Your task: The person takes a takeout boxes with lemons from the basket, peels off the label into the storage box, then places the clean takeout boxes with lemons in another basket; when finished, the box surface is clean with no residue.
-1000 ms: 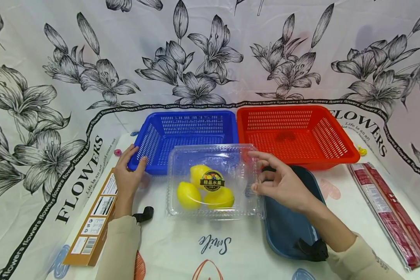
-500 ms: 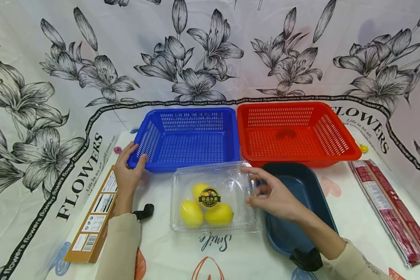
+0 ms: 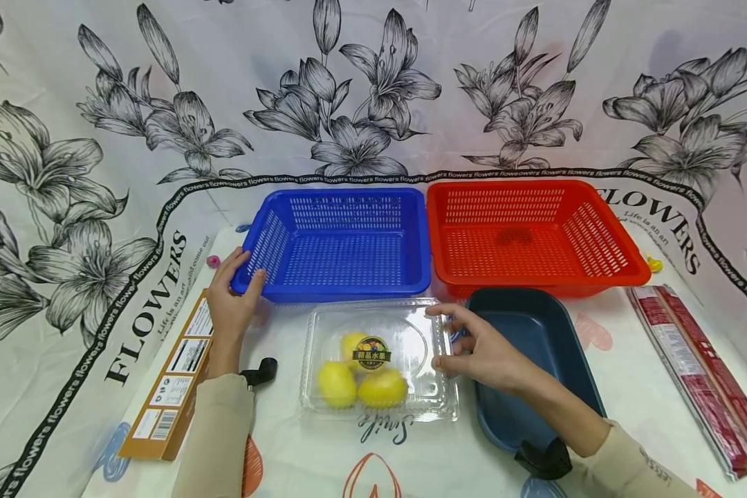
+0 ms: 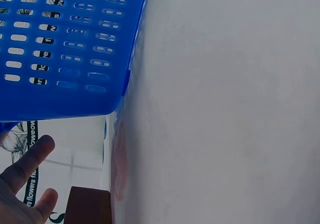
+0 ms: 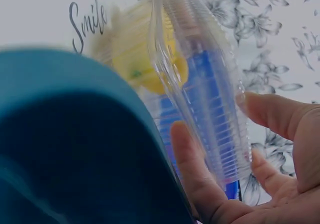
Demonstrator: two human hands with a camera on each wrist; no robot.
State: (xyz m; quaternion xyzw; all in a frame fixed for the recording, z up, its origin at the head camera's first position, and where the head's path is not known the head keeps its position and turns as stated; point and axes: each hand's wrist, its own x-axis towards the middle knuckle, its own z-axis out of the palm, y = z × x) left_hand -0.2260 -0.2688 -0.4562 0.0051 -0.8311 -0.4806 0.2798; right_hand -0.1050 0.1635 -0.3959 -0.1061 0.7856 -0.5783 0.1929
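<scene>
A clear plastic fruit box point(image 3: 413, 384) with a dark round label holds three yellow lemons point(image 3: 382, 387) on the middle of the table. My right hand point(image 3: 482, 349) grips its right end, thumb and fingers spread on the ribbed wall. In the right wrist view the box point(image 5: 215, 119) stands between the digits, with one lemon point(image 5: 130, 59) blurred through the plastic. At the front left corner of the blue basket point(image 3: 336, 295), my left hand point(image 3: 229, 318) rests with fingers spread. Some of its fingertips are hidden behind the basket in the left wrist view.
A red basket point(image 3: 535, 282) stands beside the blue one at the back. Under my right forearm lies a dark teal tray point(image 3: 519, 408). An orange-brown carton point(image 3: 177, 377) is at the left, a long red-and-white packet point(image 3: 691, 373) at the right.
The fruit box has come down and toward me in my right hand, away from the blue basket's front edge, and now lies flat. My left hand stays at the basket corner.
</scene>
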